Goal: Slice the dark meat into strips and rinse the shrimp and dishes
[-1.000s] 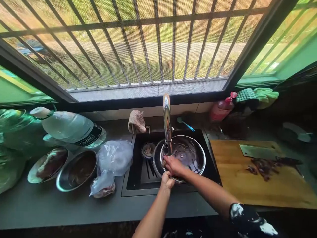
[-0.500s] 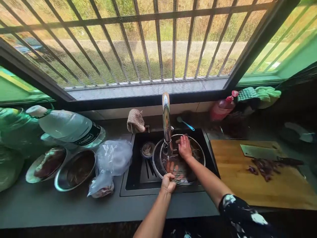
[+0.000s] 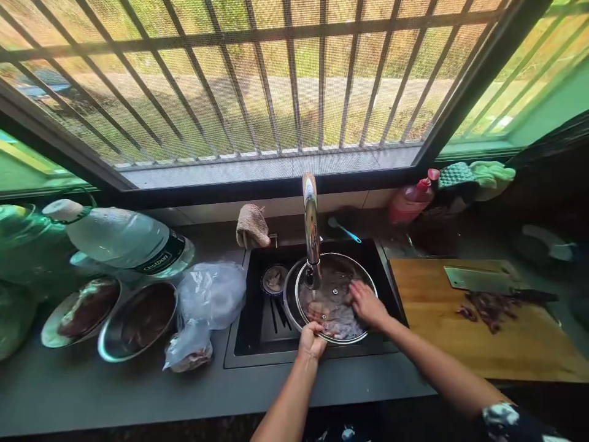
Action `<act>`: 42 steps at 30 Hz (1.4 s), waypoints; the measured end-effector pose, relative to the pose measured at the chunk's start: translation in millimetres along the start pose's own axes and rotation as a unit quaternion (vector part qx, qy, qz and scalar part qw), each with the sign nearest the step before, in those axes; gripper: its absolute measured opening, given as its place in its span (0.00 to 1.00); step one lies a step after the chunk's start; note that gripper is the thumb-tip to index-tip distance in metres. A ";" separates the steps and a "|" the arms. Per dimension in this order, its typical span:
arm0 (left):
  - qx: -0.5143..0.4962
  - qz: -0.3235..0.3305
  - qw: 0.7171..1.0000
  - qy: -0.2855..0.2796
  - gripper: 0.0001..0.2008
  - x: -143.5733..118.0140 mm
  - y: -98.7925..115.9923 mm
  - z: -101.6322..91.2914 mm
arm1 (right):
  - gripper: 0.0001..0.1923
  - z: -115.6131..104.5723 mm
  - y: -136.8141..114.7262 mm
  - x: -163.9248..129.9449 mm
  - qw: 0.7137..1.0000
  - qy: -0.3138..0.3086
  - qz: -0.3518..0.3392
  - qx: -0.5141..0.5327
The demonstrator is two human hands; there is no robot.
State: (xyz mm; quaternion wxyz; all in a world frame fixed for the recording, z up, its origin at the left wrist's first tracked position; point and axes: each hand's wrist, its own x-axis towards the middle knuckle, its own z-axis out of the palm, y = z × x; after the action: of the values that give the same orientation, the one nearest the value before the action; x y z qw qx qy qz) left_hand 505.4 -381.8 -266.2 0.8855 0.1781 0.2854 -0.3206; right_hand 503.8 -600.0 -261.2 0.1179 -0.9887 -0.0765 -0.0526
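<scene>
A round glass lid (image 3: 338,270) with a metal rim is held over the black sink (image 3: 255,334), under the chrome faucet (image 3: 311,227). My left hand (image 3: 313,341) grips its near rim, thumb on top, and the fingers show through the glass beneath. My right hand (image 3: 368,302) lies at the lid's right side, fingers extended and slightly blurred. Below the lid, at its left, the edge of a round vessel (image 3: 291,294) shows; its contents are largely hidden. A small bowl (image 3: 275,279) with pale pieces sits in the sink's left part, near a pair of dark sticks (image 3: 278,314).
Right of the sink, a wooden cutting board (image 3: 427,331) bears a cleaver (image 3: 472,279) and chopped dark meat (image 3: 490,310). On the left are a steel bowl (image 3: 105,350), a plate of meat (image 3: 89,307), plastic bags (image 3: 211,294) and a big water bottle (image 3: 124,236). A brush (image 3: 345,229) lies behind the sink.
My right hand has slid from the lid's upper middle toward its right side and nearer to me. My left hand keeps its grip on the near rim.
</scene>
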 end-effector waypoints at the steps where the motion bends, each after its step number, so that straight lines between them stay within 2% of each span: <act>1: 0.003 0.002 1.000 0.003 0.27 -2.1 -1.2 -0.6 | 0.28 -1.5 8.7 11.5 0.998 0.032 0.044 -0.027; 3: 0.006 0.008 1.000 -0.009 0.29 -5.0 -3.8 -1.2 | 0.28 -2.7 13.6 43.8 0.990 0.088 0.100 -0.054; 5: 0.009 0.014 0.999 -0.031 0.28 -5.5 -5.7 -1.2 | 0.28 -1.3 1.4 78.8 0.985 0.125 0.108 -0.049; 8: 0.030 -0.006 0.999 -0.015 0.22 -2.3 -7.4 0.4 | 0.28 5.2 -38.3 114.2 0.990 0.130 0.059 -0.011; 10: 0.040 -0.030 0.999 0.013 0.16 1.4 -8.6 2.7 | 0.28 10.9 -67.0 119.1 0.994 0.105 0.003 0.018; 12: 0.038 -0.047 0.998 0.027 0.14 5.5 -10.0 5.4 | 0.27 14.8 -88.3 109.1 0.995 0.062 -0.067 0.040; 14: 0.023 -0.060 0.998 0.027 0.16 9.7 -10.7 7.6 | 0.26 14.3 -97.2 87.3 0.990 0.013 -0.129 0.056; 16: 0.007 -0.063 0.998 0.028 0.18 13.4 -9.6 8.9 | 0.26 8.2 -91.5 58.1 0.980 -0.033 -0.182 0.070; 19: -0.007 -0.031 0.999 -0.016 0.23 17.3 -5.5 9.5 | 0.30 -10.1 -58.9 14.7 0.972 -0.069 -0.218 0.062; 21: -0.013 0.011 0.999 -0.047 0.27 18.9 -3.3 9.7 | 0.30 -25.6 -28.6 -3.9 0.983 -0.049 -0.178 0.020; 24: -0.016 0.036 0.998 -0.047 0.27 21.9 -3.4 9.7 | 0.28 -47.8 12.6 -8.3 0.997 0.056 -0.036 -0.039; 27: -0.001 0.020 0.999 -0.038 0.20 28.7 -3.8 8.3 | 0.25 -64.3 38.0 5.3 0.977 0.172 0.123 0.025; 29: 0.017 0.019 0.999 -0.039 0.16 35.2 -0.2 6.7 | 0.26 -71.1 46.9 13.5 0.942 0.193 0.226 0.158; 31: 0.056 0.033 0.997 -0.028 0.12 42.5 7.7 6.0 | 0.26 -73.6 50.4 15.2 0.887 0.141 0.294 0.328; 33: 0.126 0.070 0.989 0.022 0.10 49.3 18.8 7.0 | 0.24 -71.2 48.0 10.1 0.826 0.067 0.314 0.463; 34: 0.168 0.100 0.979 0.062 0.11 52.1 24.6 8.3 | 0.23 -68.4 44.5 5.9 0.805 0.049 0.312 0.502; 35: 0.207 0.135 0.963 0.108 0.12 54.5 30.0 10.1 | 0.22 -65.2 39.5 1.4 0.796 0.049 0.311 0.517; 36: 0.241 0.170 0.944 0.150 0.13 56.3 34.5 12.2 | 0.21 -62.3 33.4 -2.8 0.799 0.065 0.315 0.509; 38: 0.286 0.221 0.910 0.202 0.14 58.6 39.6 16.8 | 0.19 -61.6 19.0 -8.3 0.824 0.112 0.323 0.452; 40: 0.311 0.232 0.897 0.211 0.12 59.0 38.5 21.5 | 0.17 -72.6 4.2 -8.1 0.858 0.138 0.324 0.373; 42: 0.333 0.196 0.903 0.189 0.11 57.2 32.5 26.2 | 0.16 -96.2 -9.6 -2.6 0.895 0.145 0.311 0.285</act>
State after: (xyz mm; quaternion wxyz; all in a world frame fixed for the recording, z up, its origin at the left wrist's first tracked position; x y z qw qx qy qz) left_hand 573.6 -397.7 -277.1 0.7493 0.5718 0.2833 -0.1771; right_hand 491.4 -614.3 -166.4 0.4149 -0.8673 0.2413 -0.1321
